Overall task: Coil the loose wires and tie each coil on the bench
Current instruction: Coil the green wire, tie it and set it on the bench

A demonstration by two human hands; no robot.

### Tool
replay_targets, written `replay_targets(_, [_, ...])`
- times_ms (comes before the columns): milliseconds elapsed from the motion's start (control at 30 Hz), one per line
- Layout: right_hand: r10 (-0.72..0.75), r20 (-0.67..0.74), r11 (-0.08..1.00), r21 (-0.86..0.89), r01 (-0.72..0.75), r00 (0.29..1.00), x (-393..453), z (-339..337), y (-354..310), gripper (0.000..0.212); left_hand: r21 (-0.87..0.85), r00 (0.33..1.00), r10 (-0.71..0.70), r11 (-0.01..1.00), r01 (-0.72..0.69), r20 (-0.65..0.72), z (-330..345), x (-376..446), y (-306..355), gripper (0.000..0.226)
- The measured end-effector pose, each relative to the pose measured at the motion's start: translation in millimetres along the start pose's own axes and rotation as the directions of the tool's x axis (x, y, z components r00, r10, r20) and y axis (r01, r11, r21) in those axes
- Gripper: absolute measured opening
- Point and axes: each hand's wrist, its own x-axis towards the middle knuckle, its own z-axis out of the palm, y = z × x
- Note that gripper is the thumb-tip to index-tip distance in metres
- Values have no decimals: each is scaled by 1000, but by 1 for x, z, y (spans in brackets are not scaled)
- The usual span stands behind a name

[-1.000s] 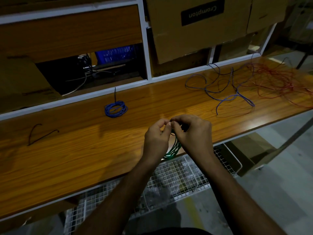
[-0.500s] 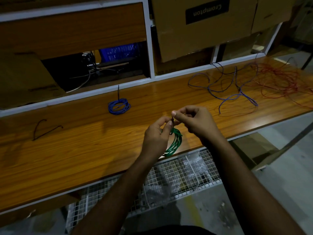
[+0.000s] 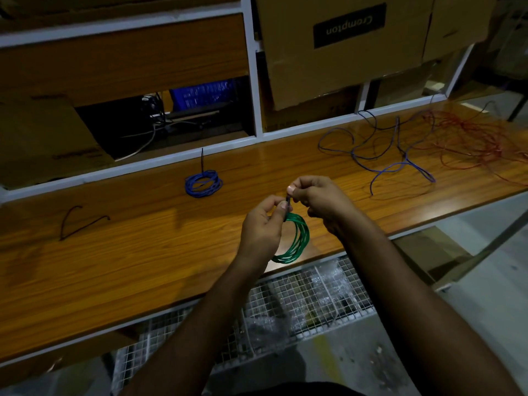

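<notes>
Above the wooden tabletop [image 3: 143,267], the left hand [image 3: 261,230] grips a green wire coil [image 3: 297,241] while the right hand [image 3: 317,200] pinches a short black tie [image 3: 288,202] at its top, and below the front edge a white wire-mesh basket [image 3: 328,298] holds clear plastic bags [image 3: 323,284].

you're in a workshop or storeroom: a long wooden bench [image 3: 120,270] strewn with loose wires [image 3: 400,155], cardboard boxes [image 3: 343,47] on shelving, a wire basket [image 3: 300,304] below.
</notes>
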Motion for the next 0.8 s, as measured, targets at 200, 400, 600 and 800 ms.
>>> replay_targets(200, [40, 79, 996, 72, -45, 996, 4, 3, -1, 16, 4, 997, 22, 1000, -22, -69, -4, 3, 1, 18])
replay_targets(400, [40, -61, 991, 130, -32, 997, 14, -2, -10, 21, -68, 999, 2, 998, -5, -35, -2, 2, -3, 21])
replay_targets(600, [-106, 13, 981, 163, 102, 994, 15, 1, -26, 16, -301, 961, -277, 917, 261, -12, 3, 5, 1, 28])
replay_targets(800, [-364, -3, 930, -43, 364, 931, 4, 8, -36, 12, -406, 897, -441, 818, 406, 9, 0, 11, -3, 22])
